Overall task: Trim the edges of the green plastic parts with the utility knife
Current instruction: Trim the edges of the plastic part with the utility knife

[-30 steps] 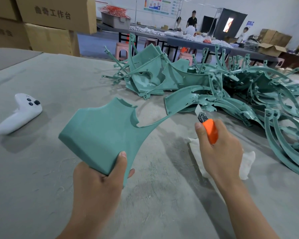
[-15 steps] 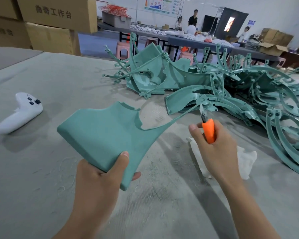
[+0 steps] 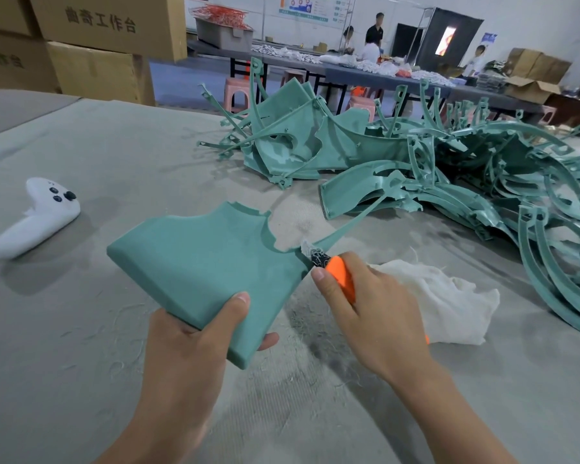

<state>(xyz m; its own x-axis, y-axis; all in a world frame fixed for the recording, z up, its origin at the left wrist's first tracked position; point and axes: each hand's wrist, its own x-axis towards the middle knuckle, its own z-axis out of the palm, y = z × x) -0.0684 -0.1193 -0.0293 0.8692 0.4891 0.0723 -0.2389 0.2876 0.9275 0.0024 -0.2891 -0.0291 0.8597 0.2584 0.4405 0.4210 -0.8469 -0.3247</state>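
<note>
My left hand (image 3: 195,349) grips the near corner of a green plastic part (image 3: 208,259), thumb on top, and holds it above the table. A thin strip runs from the part's right edge up toward the pile. My right hand (image 3: 372,316) grips an orange utility knife (image 3: 339,276). Its blade touches the part's right edge, where the strip begins. A big pile of green plastic parts (image 3: 432,169) lies at the back right.
A white game controller (image 3: 37,216) lies on the grey felt table (image 3: 64,329) at the left. A white rag (image 3: 446,299) sits under my right hand. Cardboard boxes (image 3: 91,45) stand at the back left. People work at a far table (image 3: 382,75).
My right hand has drawn the knife down along the thin strip, toward me and to the left, until the blade met the part's edge. My left hand keeps its grip on the part.
</note>
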